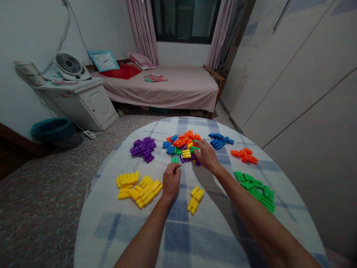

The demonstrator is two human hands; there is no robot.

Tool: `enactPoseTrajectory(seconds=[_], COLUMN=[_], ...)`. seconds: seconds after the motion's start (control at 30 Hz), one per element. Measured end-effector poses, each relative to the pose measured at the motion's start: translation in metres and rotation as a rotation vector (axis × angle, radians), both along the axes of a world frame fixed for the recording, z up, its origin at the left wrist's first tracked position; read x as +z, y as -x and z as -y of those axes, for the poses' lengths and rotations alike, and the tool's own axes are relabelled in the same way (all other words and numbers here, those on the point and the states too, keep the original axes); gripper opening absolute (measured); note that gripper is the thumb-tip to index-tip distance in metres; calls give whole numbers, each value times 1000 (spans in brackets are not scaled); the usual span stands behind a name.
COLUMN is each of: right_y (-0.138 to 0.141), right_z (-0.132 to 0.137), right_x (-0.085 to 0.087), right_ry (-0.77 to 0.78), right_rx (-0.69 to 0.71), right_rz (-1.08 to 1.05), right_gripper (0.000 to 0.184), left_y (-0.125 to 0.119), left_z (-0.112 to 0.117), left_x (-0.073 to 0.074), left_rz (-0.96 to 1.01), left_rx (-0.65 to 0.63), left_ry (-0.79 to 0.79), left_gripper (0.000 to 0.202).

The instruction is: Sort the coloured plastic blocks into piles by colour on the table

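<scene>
My right hand (206, 155) reaches into the far-middle heap of mixed plastic building pieces, its thumb and fingers apart at the heap's right side. Orange pieces (186, 138) lie on top there, with yellow pieces (186, 153), blue, green and purple ones around them. My left hand (171, 181) rests on the cloth just in front of the heap, fingers curled together. What those fingers hold, if anything, is hidden. A green piece (175, 160) lies right beyond their tips. Closer to me, between my forearms, a few joined yellow pieces (195, 200) lie on the cloth.
Sorted piles ring the round table (178, 238): purple (143, 149) and yellow (141, 189) on the left, blue (219, 141), orange (244, 155) and green (256, 189) on the right. Beyond stand a bed (178, 87), a white cabinet (92, 102) and a wardrobe (292, 74).
</scene>
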State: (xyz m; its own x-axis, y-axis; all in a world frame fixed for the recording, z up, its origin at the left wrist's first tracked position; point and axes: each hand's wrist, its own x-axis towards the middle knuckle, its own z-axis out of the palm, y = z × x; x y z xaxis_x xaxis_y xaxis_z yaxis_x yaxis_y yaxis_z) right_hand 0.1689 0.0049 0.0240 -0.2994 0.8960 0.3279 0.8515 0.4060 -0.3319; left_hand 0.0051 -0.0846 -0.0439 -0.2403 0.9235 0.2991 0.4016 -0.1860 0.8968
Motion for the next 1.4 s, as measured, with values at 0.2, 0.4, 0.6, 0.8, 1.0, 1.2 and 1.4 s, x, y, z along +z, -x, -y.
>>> enactPoseTrajectory(seconds=[0.2, 0.4, 0.6, 0.8, 1.0, 1.2, 1.4], right_y=[28, -5, 17, 41, 29, 12, 17], right_z=[12, 17, 24, 29, 33, 3, -29], right_x=[-1, -16, -9, -12, -19, -6, -11], right_ry=[49, 74, 64, 58, 95, 61, 187], right_rx=[84, -135, 139, 94, 92, -122, -27], right_rz=[118, 31, 171, 300, 202, -37, -10], right_gripper=[32, 33, 40, 27, 24, 30, 31], left_y=[0, 0, 0, 1, 0, 0, 1], left_z=[0, 1, 1, 1, 2, 1, 1], left_x=[2, 0, 0, 2, 4, 3, 1], left_rz=[7, -5, -5, -19, -24, -26, -34], left_rx=[9, -3, -9, -12, -13, -5, 0], left_ry=[7, 11, 8, -8, -8, -2, -6], left_gripper=[23, 23, 23, 22, 22, 22, 22])
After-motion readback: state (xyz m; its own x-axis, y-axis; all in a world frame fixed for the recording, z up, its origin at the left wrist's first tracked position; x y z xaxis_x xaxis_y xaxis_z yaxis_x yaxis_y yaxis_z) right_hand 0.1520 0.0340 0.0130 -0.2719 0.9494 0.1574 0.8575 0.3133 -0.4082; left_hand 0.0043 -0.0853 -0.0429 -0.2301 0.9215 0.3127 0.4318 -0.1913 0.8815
